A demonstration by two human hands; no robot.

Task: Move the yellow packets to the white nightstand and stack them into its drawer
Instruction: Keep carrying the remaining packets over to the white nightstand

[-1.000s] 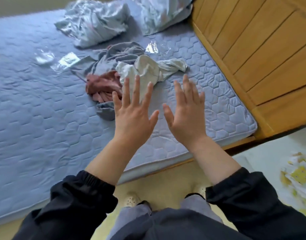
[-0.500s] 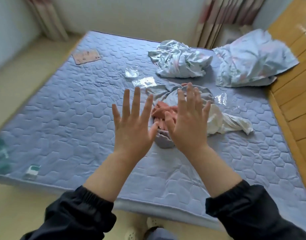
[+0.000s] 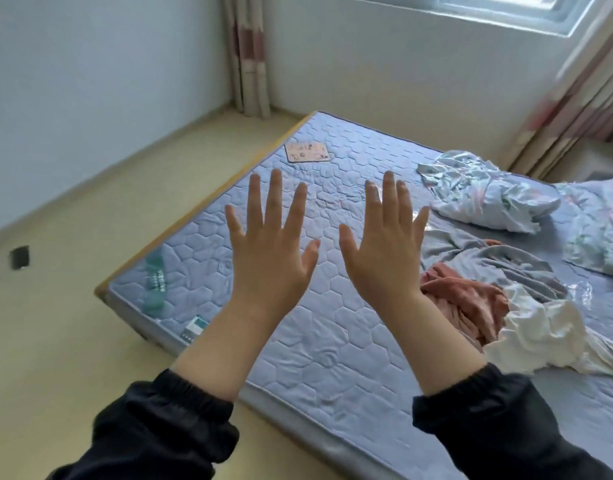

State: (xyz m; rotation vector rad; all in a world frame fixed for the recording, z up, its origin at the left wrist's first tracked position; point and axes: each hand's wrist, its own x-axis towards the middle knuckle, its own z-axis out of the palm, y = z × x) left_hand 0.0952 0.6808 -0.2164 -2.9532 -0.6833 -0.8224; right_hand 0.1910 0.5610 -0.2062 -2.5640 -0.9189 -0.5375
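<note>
Blue quilted fabric covers the mattress (image 3: 333, 341) that lies under both raised hands. The left hand (image 3: 270, 251) and the right hand (image 3: 384, 251) are held up side by side, backs to the camera, fingers spread wide and holding nothing; their thumbs point toward each other with a gap between. Black sleeves (image 3: 166, 420) with gathered cuffs cover both forearms. Just right of the right hand a pile of clothes lies on the mattress: a pink garment (image 3: 468, 299) near the wrist, a grey one (image 3: 488, 254) beyond it and a white one (image 3: 547, 337) further right. Past the right hand's fingertips lies crumpled pale bedding (image 3: 485, 192). Beyond the left hand's fingertips a small pink card (image 3: 307, 152) lies flat. Left of the left wrist, near the mattress edge, sit a green label (image 3: 154, 278) and a small box (image 3: 194, 329). No yellow packets or nightstand can be seen from here.
</note>
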